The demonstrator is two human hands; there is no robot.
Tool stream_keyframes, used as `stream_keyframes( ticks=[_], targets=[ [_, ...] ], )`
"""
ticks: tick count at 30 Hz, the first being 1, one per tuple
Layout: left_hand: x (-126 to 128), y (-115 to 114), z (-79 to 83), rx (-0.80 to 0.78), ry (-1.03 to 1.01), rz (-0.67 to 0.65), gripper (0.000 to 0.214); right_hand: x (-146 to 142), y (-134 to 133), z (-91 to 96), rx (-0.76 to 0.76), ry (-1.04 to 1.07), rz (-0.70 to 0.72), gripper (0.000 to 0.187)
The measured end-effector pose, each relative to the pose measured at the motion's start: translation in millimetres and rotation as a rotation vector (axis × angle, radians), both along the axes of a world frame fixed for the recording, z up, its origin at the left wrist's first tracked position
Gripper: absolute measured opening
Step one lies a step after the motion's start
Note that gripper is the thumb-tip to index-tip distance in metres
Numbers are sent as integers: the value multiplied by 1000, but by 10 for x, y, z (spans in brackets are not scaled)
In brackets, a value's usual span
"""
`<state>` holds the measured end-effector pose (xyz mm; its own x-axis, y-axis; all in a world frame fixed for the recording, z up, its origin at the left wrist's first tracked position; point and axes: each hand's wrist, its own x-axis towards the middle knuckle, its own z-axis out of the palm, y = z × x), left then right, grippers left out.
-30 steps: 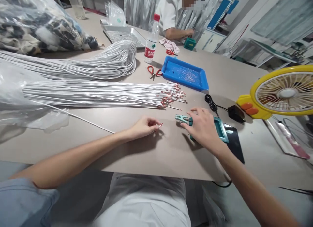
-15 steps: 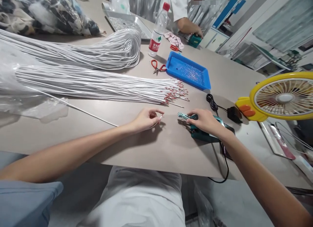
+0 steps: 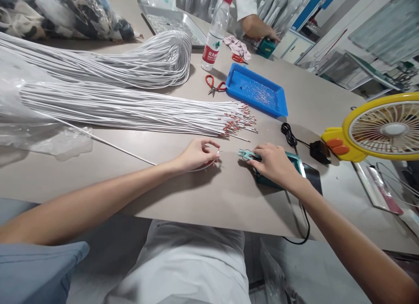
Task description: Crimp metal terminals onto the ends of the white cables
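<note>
My left hand point(image 3: 200, 154) pinches a white cable point(image 3: 122, 150) near its end between thumb and fingertips. The cable's thin tip points right, and its length trails back under my wrist to the left. My right hand point(image 3: 273, 163) is closed around pale-green wire strippers point(image 3: 246, 154), whose head faces the cable tip across a small gap. Beneath that hand sits a dark green device point(image 3: 296, 162), largely covered by it. Behind my hands lies a bundle of white cables point(image 3: 131, 107) with reddish ends.
A looped cable coil point(image 3: 157, 61), bottle point(image 3: 214, 37), red-handled snips point(image 3: 214, 84) and blue tray point(image 3: 258, 91) stand farther back. At right are a yellow fan point(image 3: 347, 138) and black adapter point(image 3: 320, 152). A co-worker's hand point(image 3: 270, 33) rests by another green device.
The view has shifted slightly. My left hand has turned a little, so the cable's tip points more plainly right. Both hands keep their hold.
</note>
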<state>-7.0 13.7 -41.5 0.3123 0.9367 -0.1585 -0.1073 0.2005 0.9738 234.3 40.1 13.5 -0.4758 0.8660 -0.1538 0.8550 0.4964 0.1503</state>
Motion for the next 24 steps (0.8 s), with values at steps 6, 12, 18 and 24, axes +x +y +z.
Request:
stream_keyframes(
  ticks=[6, 12, 18, 24],
  targets=[
    [3, -18, -42, 50, 71, -42, 22, -300, -97, -18, -1, -9, 52, 19],
    [-2, -4, -106, 62, 116, -50, 30, -453, -158, 3, -6, -28, 79, 18],
    [-5, 4, -101, 59, 153, -63, 29, -501, -184, -4, 19, -16, 93, 19],
    [-11, -12, -72, 62, 164, -77, 30, -524, -186, -8, 9, 7, 82, 19]
  ],
)
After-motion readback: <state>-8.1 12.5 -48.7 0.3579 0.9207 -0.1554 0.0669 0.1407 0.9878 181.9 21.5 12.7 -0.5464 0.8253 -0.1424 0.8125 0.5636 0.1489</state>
